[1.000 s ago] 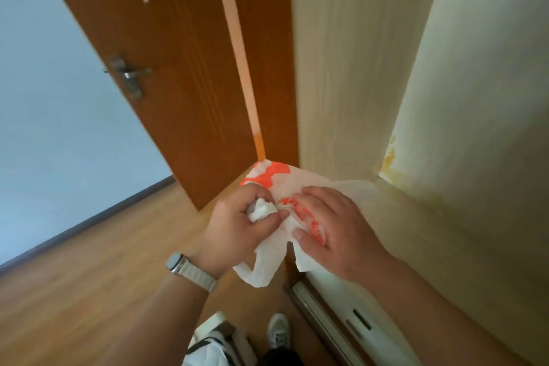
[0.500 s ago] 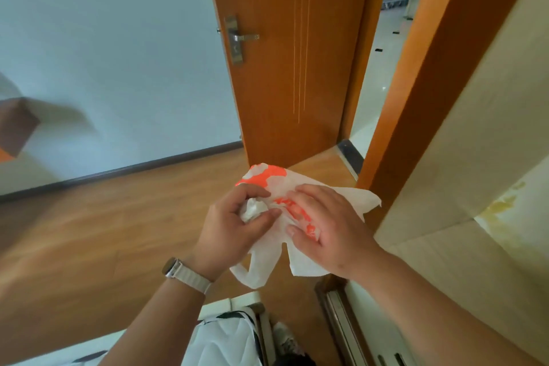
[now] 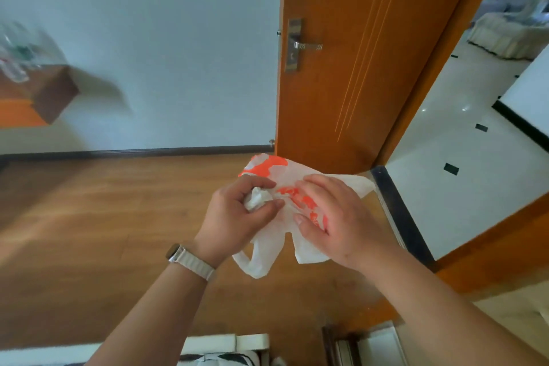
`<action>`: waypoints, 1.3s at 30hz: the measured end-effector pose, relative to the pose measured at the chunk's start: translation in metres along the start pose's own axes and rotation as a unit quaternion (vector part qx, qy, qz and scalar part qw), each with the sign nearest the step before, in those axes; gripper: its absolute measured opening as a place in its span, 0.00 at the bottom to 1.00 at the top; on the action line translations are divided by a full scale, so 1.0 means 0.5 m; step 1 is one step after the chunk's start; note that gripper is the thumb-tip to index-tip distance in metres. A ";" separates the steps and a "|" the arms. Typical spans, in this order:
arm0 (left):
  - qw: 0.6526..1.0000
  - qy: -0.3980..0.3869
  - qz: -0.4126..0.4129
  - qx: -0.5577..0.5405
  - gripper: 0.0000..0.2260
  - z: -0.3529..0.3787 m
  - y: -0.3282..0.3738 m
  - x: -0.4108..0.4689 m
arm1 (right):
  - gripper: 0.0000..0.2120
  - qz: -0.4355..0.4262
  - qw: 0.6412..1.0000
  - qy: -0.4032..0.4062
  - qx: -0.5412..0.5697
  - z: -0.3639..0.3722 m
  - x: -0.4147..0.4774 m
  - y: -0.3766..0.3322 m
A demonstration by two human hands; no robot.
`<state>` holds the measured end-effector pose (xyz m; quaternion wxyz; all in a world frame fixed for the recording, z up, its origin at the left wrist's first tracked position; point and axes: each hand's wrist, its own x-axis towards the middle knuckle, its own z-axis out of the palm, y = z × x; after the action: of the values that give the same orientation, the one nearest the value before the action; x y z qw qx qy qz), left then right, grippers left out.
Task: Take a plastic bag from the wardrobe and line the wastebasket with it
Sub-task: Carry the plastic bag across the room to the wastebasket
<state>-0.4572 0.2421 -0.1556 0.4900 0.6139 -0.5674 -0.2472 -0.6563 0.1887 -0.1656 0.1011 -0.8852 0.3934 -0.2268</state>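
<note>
Left hand (image 3: 237, 217) is curled tight round a crumpled wad of the plastic bag (image 3: 285, 235), thumb and forefinger pinching a bunched white bit at the bag's left edge; a watch (image 3: 190, 260) sits on that wrist. The bag, white with orange print, is held in the air in front of the chest over the wood floor (image 3: 89, 232), spread flat between both hands, long axis roughly left to right, one handle loop dangling from below the left hand. Right hand (image 3: 332, 223) lies fingers-flat on top of the bag's right half, thumb tucked under the edge, so it's pinning a layer rather than fisting it. Both hands are on the bag, touching or nearly so at the fingertips. My read: bag is out of the wardrobe, next step is to rub or peel the layers apart to find the mouth. That pull runs along the left-right axis. Wastebasket not in view, can't tell which way it lies. Orange door (image 3: 356, 68) stands open behind.
</note>
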 end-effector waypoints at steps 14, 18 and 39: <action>0.984 0.160 0.006 0.074 0.09 -0.209 -0.050 0.012 | 0.26 -0.164 0.982 -0.049 0.083 0.112 0.230 -0.119; 0.974 0.206 -0.015 0.092 0.09 -0.257 -0.074 0.015 | 0.26 -0.214 0.969 -0.071 0.104 0.146 0.299 -0.154; 0.913 0.310 -0.135 0.227 0.09 -0.329 -0.245 0.506 | 0.24 -0.347 0.890 -0.163 0.248 0.402 0.905 -0.027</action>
<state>-0.2008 0.0420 -0.1342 0.4510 0.8249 -0.3397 0.0271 -0.2848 -0.1380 -0.1910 0.2950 -0.9359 -0.0298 -0.1901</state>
